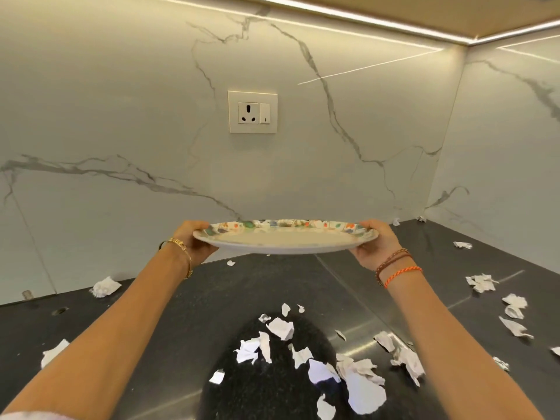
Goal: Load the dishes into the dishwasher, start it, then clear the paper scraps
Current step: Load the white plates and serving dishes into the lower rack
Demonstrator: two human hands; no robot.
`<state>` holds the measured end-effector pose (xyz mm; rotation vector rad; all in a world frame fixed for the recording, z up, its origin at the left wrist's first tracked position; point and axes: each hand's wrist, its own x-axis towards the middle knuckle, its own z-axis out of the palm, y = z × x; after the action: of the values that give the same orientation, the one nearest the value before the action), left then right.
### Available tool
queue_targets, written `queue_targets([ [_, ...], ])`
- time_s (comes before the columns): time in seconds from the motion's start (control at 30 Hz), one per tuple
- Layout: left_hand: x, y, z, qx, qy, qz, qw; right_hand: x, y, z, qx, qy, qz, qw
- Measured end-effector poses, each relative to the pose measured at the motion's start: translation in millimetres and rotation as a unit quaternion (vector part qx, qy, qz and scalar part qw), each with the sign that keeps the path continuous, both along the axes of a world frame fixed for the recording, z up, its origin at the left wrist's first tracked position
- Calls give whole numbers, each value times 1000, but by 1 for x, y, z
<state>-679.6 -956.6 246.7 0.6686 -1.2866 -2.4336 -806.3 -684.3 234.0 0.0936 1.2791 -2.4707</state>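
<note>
A white plate (285, 239) with a coloured patterned rim is held level in the air above the dark countertop (212, 298). My left hand (194, 242) grips its left edge, thumb on the rim. Its right edge is gripped the same way by my right hand (374, 242). Torn white paper scraps (281, 328) lie scattered over the counter below and to both sides, with a larger cluster (360, 380) near the front. The dishwasher is out of view.
A marble-look backsplash (121, 116) rises behind the counter, with a socket and switch plate (252, 112) on it. The counter turns a corner at the right, where more scraps (481, 281) lie. A crumpled scrap (104, 287) sits at the back left.
</note>
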Motion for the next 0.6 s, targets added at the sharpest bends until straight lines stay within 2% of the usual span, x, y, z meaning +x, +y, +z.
queue_targets([
  [0.07, 1, 4, -2, -42, -35, 2, 998, 2, 13, 1, 50, 17, 1, 999],
  [0.17, -1, 16, -6, -87, -41, -17, 995, 10, 32, 1, 103, 38, 16, 994],
  [0.3, 0, 42, -8, -113, -53, -40, 991, 33, 64, 5, 132, 63, 10, 989],
  [0.4, 1, 61, -12, -158, -60, -45, 985, 50, 94, 1, 192, 63, -39, 979],
  [0.5, 7, 92, -18, -178, -31, -53, 982, 81, 129, -2, 258, 48, -112, 958],
  [0.6, 20, 139, -25, -219, -12, -96, 971, 125, 172, -9, 332, 47, -189, 923],
])
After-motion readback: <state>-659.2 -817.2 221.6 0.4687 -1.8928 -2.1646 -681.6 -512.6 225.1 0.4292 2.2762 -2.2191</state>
